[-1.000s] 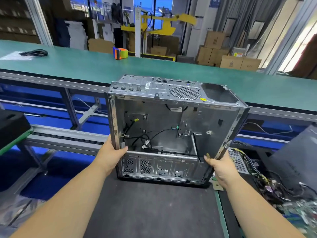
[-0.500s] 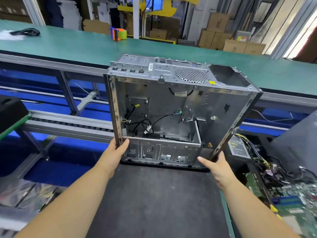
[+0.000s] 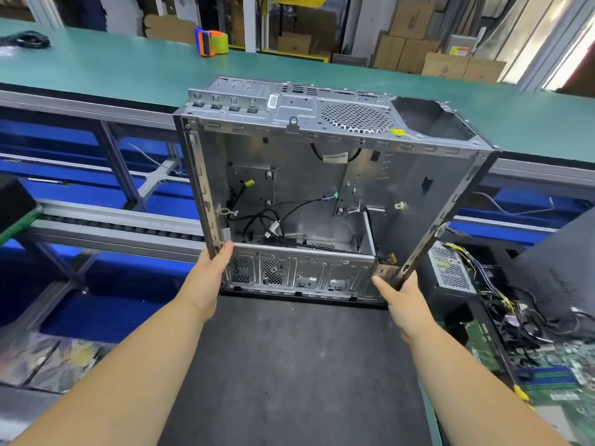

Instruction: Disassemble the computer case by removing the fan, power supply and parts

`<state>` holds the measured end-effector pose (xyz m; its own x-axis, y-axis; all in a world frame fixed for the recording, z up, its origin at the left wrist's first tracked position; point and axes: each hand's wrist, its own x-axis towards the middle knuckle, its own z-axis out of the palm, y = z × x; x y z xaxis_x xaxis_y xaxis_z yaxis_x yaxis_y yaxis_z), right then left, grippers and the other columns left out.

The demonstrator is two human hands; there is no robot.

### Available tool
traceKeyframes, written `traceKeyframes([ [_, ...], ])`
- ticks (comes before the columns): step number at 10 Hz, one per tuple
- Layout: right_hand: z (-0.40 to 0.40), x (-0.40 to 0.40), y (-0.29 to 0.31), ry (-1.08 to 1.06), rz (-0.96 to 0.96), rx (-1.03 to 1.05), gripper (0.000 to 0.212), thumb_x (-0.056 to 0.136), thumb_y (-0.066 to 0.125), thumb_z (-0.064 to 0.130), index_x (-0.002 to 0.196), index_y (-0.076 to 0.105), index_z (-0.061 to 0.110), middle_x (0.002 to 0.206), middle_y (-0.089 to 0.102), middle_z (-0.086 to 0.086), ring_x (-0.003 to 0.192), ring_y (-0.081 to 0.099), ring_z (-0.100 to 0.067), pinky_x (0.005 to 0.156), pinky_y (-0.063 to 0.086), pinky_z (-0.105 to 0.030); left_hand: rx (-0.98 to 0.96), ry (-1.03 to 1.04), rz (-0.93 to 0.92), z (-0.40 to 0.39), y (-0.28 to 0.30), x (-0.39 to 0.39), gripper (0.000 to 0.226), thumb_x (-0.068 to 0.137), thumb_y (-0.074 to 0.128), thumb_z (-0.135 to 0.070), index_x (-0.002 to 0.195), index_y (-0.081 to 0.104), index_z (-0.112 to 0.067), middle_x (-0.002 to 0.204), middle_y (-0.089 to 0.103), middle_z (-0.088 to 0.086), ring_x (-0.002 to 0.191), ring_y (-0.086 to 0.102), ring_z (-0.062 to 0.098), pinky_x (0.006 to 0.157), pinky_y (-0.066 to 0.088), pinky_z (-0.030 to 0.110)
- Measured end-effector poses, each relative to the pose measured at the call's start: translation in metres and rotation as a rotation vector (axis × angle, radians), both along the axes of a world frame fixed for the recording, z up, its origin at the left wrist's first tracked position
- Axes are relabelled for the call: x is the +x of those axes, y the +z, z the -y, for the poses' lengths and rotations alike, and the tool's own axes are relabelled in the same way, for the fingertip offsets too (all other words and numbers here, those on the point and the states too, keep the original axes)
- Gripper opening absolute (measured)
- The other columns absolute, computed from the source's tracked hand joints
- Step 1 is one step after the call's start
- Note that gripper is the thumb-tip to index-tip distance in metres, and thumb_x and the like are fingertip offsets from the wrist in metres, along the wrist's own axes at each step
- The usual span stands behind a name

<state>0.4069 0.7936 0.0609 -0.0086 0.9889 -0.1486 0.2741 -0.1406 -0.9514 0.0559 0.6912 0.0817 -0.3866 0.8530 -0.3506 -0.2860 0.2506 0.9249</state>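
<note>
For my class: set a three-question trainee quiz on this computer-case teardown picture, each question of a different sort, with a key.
1. True or false: both hands grip the computer case.
2. Where does the removed power supply lie? A) inside the case B) to the right of the case C) on the green bench
3. Fill in: the tape dispenser stands on the ___ bench.

Key: 1 true, left hand, right hand; 2 B; 3 green.

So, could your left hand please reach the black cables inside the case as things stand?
Probably yes: the case is open toward you and nothing covers the cables, but the left hand grips the frame and must let go.
</note>
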Motion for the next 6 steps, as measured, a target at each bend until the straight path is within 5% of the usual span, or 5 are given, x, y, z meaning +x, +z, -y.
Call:
traceKeyframes([
  [2, -0.006, -0.006, 0.002, -0.017, 0.019, -0.019, 0.033, 0.086, 0.075, 0.034, 0.106, 0.049, 0.04, 0.11, 0.065, 0.012, 0.108, 0.059, -0.01, 0.101, 0.043, -0.039, 0.018, 0.016, 0.022, -0.008, 0.003, -0.002, 0.105, 0.051, 0.066, -0.087, 0.143, 0.035, -0.048, 0.147, 0.044, -0.017, 0.14, 0.034, 0.015, 0.119, 0.017, 0.049],
  [4, 0.0, -0.011, 0.011, -0.041, 0.004, -0.047, 0.04, 0.087, 0.074, 0.034, 0.12, 0.052, 0.029, 0.116, 0.064, 0.01, 0.111, 0.059, -0.014, 0.096, 0.042, -0.033, 0.025, 0.005, 0.029, -0.005, 0.014, -0.002, 0.09, 0.063, 0.064, -0.08, 0.142, 0.038, -0.045, 0.147, 0.044, -0.014, 0.14, 0.033, 0.016, 0.118, 0.018, 0.048],
  [6, 0.026, -0.017, 0.021, -0.118, 0.042, -0.091, 0.045, 0.092, 0.064, 0.038, 0.134, 0.05, 0.029, 0.133, 0.06, 0.004, 0.126, 0.052, -0.025, 0.109, 0.039, -0.048, 0.066, -0.019, -0.028, 0.015, 0.007, -0.004, 0.066, 0.078, 0.059, -0.066, 0.139, 0.044, -0.042, 0.139, 0.047, -0.021, 0.131, 0.035, 0.006, 0.108, 0.023, 0.039],
])
